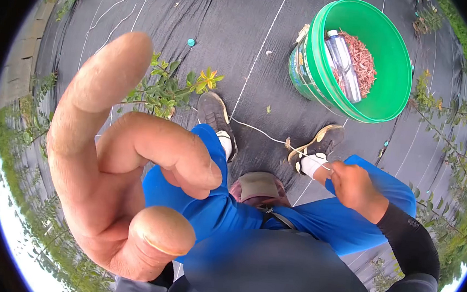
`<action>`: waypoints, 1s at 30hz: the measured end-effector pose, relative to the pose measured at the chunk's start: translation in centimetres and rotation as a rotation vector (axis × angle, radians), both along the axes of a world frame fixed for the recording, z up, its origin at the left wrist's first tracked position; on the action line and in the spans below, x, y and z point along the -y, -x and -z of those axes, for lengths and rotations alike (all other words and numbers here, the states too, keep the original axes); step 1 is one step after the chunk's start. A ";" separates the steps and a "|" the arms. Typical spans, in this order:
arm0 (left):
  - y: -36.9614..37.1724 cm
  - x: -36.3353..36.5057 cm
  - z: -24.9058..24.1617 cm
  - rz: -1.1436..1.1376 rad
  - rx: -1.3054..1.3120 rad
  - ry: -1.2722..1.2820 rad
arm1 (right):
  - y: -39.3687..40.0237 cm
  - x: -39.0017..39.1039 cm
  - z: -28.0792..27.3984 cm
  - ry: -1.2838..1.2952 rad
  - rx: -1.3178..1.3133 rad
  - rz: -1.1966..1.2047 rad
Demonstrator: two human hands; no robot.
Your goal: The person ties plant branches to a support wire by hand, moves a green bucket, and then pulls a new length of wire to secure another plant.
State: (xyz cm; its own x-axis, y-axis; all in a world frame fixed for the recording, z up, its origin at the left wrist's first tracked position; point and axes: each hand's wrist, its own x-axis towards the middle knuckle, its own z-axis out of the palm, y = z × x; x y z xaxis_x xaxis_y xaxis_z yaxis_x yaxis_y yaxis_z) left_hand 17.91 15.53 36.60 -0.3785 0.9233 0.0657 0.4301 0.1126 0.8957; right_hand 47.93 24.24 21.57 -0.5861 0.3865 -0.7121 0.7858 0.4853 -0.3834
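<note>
My left hand is raised close to the camera, index finger stretched up, other fingers bent and thumb apart, with nothing in it. Low over my right knee, my right hand is closed round the end of a thin white cord. The cord runs slack from beside my left shoe, past my right shoe, up to that hand. A small leafy plant with yellow-orange tips grows just beyond the left shoe.
A green bucket stands ahead on the right, with a clear plastic bottle lying on reddish-brown shreds. Black ground sheeting covers the soil. More plants line the right side. A padded seat shows between my legs.
</note>
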 end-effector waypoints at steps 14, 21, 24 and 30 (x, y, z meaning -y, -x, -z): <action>0.1 -2.2 0.4 -0.066 0.270 -0.098 | -8.2 -1.9 -21.4 -0.306 -0.094 0.318; 2.7 -3.4 1.3 -0.360 0.541 -0.187 | -9.4 2.3 -20.5 -0.401 -0.395 0.452; 5.5 -4.5 3.2 -0.471 0.857 -0.117 | -8.5 3.9 -18.8 -0.362 -0.516 0.482; 7.6 -7.6 5.3 -0.616 1.208 -0.079 | -5.6 6.1 -16.3 -0.229 -0.649 0.392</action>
State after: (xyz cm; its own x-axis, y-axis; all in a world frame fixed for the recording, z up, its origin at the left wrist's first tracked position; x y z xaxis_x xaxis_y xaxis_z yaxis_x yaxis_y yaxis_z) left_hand 10.34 23.18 31.28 -0.5831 0.5941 -0.5540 -0.7230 -0.0685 0.6875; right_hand 53.54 18.16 37.85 -0.6480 0.7463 -0.1521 0.5693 0.3419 -0.7477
